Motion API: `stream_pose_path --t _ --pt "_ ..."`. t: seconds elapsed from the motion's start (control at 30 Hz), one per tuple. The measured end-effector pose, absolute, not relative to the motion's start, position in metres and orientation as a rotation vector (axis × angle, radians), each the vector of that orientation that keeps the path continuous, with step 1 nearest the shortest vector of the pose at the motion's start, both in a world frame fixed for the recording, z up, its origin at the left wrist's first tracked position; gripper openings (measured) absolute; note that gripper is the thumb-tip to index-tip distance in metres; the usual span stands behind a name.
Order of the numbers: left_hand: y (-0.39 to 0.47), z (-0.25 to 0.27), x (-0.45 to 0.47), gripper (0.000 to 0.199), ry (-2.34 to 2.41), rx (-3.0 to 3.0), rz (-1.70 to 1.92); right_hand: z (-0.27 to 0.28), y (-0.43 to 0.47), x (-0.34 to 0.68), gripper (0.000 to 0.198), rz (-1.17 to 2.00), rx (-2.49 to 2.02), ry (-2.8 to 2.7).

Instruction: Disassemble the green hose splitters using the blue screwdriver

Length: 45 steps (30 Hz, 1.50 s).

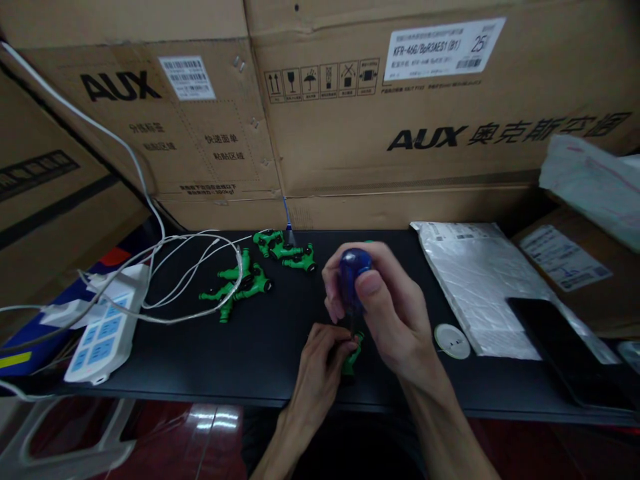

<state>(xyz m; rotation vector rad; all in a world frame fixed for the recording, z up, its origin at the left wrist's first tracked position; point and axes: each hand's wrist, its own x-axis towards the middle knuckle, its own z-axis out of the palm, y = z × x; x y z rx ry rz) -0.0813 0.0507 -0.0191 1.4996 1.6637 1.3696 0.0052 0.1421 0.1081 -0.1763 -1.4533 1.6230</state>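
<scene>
My right hand (387, 300) is wrapped around the blue handle of a screwdriver (352, 267), held nearly upright with its shaft pointing down. Close below, my left hand (325, 360) pinches at a green branched plastic fitting (354, 358), right where the screwdriver's tip comes down. My fingers cover part of the fitting and the exact contact of the tip. More green fittings with black parts lie in two groups on the dark table: one group (240, 283) to the left, another (285, 249) farther back.
A white power strip (105, 327) with tangled white cables (190, 267) occupies the left side. At right are a silver mailer bag (465, 287), a round white disc (452, 341) and a black phone (565, 347). Large cardboard boxes (330, 147) wall off the back.
</scene>
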Motion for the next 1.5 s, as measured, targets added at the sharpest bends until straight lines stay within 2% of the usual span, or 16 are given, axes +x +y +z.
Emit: stream_pose_path --t 0.07,0.17,0.23,0.3,0.4,0.5,0.6,0.7,0.83,0.87,0.97,1.13,1.33,1.5 --pt "0.051 -0.019 -0.081 0.014 1.671 1.46 1.388 0.11 0.141 0.004 0.028 1.616 -0.213 -1.481" --pt "0.05 -0.021 -0.08 0.011 1.655 1.435 1.419 0.11 0.139 -0.001 0.026 1.548 -0.228 -1.388" --pt "0.05 -0.022 -0.08 0.011 1.646 1.435 1.426 0.107 0.139 -0.005 0.032 1.507 -0.229 -1.312" --pt "0.049 -0.021 -0.079 0.013 1.628 1.463 1.425 0.105 0.14 -0.006 0.026 1.52 -0.207 -1.298" --pt "0.047 -0.018 -0.079 0.022 1.591 1.519 1.42 0.103 0.143 -0.003 0.008 1.594 -0.168 -1.392" --pt "0.047 -0.019 -0.078 0.025 1.598 1.505 1.426 0.103 0.144 -0.001 0.029 1.657 -0.192 -1.432" --pt "0.048 -0.024 -0.077 0.02 1.668 1.446 1.45 0.104 0.141 -0.004 0.029 1.662 -0.187 -1.369" --pt "0.05 -0.028 -0.076 0.014 1.727 1.376 1.471 0.103 0.137 -0.008 0.039 1.617 -0.211 -1.309" --pt "0.05 -0.024 -0.075 0.018 1.674 1.383 1.47 0.102 0.137 -0.003 0.009 1.539 -0.278 -1.412" --pt "0.05 -0.021 -0.075 0.022 1.645 1.417 1.463 0.102 0.138 -0.001 0.008 1.512 -0.302 -1.461" --pt "0.05 -0.017 -0.075 0.027 1.609 1.47 1.459 0.102 0.139 0.003 0.025 1.449 -0.345 -1.569" --pt "0.05 -0.023 -0.073 0.018 1.682 1.375 1.487 0.108 0.137 0.0 0.042 1.383 -0.362 -1.518" --pt "0.048 -0.025 -0.069 0.017 1.73 1.329 1.476 0.11 0.136 0.001 0.015 1.184 -0.53 -1.667" --pt "0.048 -0.023 -0.071 0.025 1.546 1.433 1.522 0.112 0.136 0.003 0.017 1.192 -0.538 -1.71"
